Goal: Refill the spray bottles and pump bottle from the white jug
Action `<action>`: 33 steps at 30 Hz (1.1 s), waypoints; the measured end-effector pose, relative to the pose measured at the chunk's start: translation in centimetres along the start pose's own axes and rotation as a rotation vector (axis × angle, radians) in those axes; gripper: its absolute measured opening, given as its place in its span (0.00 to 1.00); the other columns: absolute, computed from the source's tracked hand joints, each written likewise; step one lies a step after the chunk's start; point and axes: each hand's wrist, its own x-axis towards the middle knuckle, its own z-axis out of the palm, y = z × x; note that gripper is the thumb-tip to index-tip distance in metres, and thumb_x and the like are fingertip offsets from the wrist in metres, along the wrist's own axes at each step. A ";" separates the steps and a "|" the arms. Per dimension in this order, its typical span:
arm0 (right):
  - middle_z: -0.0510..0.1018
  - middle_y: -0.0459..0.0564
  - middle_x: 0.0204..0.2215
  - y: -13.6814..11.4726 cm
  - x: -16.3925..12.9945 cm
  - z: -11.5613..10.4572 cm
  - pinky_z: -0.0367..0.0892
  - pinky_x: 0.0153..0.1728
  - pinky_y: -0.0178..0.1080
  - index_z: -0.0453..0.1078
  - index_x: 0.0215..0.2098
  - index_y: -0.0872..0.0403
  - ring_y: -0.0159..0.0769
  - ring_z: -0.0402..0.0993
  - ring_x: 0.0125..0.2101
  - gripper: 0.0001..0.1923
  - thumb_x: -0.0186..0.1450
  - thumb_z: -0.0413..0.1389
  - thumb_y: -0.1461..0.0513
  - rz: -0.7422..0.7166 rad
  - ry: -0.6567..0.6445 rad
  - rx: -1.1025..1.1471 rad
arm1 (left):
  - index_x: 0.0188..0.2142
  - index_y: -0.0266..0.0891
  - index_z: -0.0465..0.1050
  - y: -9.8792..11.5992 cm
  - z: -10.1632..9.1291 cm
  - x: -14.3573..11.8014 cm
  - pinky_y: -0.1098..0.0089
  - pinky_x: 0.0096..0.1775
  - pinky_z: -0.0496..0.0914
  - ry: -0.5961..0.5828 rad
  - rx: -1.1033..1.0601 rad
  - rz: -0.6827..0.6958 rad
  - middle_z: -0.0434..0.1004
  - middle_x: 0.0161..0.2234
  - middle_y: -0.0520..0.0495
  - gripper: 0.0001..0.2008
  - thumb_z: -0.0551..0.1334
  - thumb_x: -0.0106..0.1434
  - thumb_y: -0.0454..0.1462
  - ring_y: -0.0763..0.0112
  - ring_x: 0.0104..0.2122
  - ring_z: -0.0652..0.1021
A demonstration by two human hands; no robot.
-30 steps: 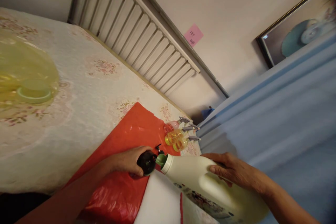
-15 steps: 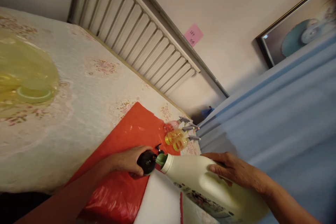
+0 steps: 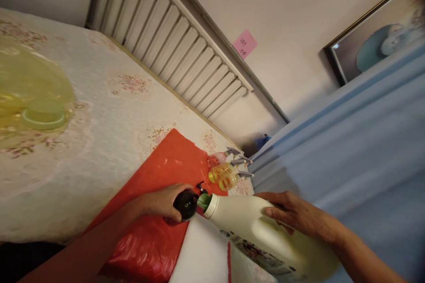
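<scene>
My left hand (image 3: pixel 168 203) is wrapped round a small dark bottle (image 3: pixel 186 204) above a red plastic sheet (image 3: pixel 142 252). My right hand (image 3: pixel 292 212) grips a large cream detergent jug (image 3: pixel 245 216) by its handle, and the jug is tipped over to the left. The jug's green spout (image 3: pixel 203 202) meets the mouth of the dark bottle; whether liquid is flowing I cannot make out. Just behind the bottle lies a black pump top (image 3: pixel 201 187) on the red sheet.
Several clear spray bottles (image 3: pixel 221 172) with yellow or pink liquid stand behind my hands. A yellow translucent basin (image 3: pixel 43 88) sits on the flowered tablecloth (image 3: pixel 109 132) at left. Beyond are a radiator (image 3: pixel 166 31) and a blue curtain (image 3: pixel 348 154). A white board (image 3: pixel 199 252) lies in front.
</scene>
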 end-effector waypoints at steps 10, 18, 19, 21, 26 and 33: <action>0.71 0.46 0.28 0.0 0.0 -0.1 0.66 0.21 0.29 0.65 0.61 0.53 0.29 0.66 0.24 0.31 0.68 0.50 0.44 0.024 0.000 -0.023 | 0.49 0.45 0.64 0.5 0.0 -0.2 0.72 0.23 0.62 -0.004 0.015 -0.008 0.71 0.34 0.53 0.33 0.63 0.40 0.28 0.68 0.28 0.73; 0.71 0.47 0.27 -0.1 0.0 -0.1 0.66 0.21 0.29 0.66 0.60 0.53 0.30 0.66 0.24 0.31 0.68 0.50 0.44 0.028 0.009 -0.033 | 0.49 0.45 0.64 0.3 0.0 -0.1 0.73 0.22 0.63 -0.004 0.011 -0.004 0.72 0.34 0.53 0.33 0.63 0.41 0.29 0.67 0.27 0.74; 0.71 0.46 0.27 -0.1 0.0 -0.1 0.65 0.21 0.29 0.66 0.60 0.53 0.30 0.66 0.23 0.31 0.68 0.50 0.44 0.030 0.010 -0.037 | 0.49 0.45 0.64 0.3 0.0 -0.1 0.72 0.23 0.63 0.000 0.021 -0.001 0.72 0.34 0.53 0.33 0.63 0.41 0.29 0.66 0.28 0.74; 0.71 0.46 0.26 0.0 0.0 -0.1 0.65 0.21 0.29 0.66 0.61 0.53 0.29 0.65 0.23 0.31 0.68 0.50 0.44 0.032 0.012 -0.042 | 0.49 0.45 0.65 0.3 -0.1 -0.1 0.72 0.24 0.63 0.003 0.037 0.006 0.73 0.35 0.52 0.33 0.63 0.40 0.29 0.65 0.29 0.75; 0.70 0.46 0.27 0.1 -0.1 -0.2 0.64 0.21 0.29 0.65 0.61 0.53 0.28 0.65 0.22 0.32 0.68 0.50 0.43 0.029 0.009 -0.051 | 0.50 0.45 0.64 0.3 0.0 -0.1 0.72 0.23 0.63 -0.006 0.032 0.003 0.73 0.34 0.52 0.34 0.63 0.41 0.29 0.65 0.29 0.75; 0.70 0.45 0.26 -0.3 -0.1 -0.3 0.64 0.21 0.30 0.65 0.61 0.53 0.28 0.65 0.21 0.31 0.68 0.49 0.43 0.037 0.004 -0.068 | 0.51 0.45 0.63 0.4 0.0 -0.1 0.71 0.24 0.64 -0.003 0.047 0.007 0.73 0.36 0.51 0.35 0.63 0.41 0.29 0.65 0.30 0.75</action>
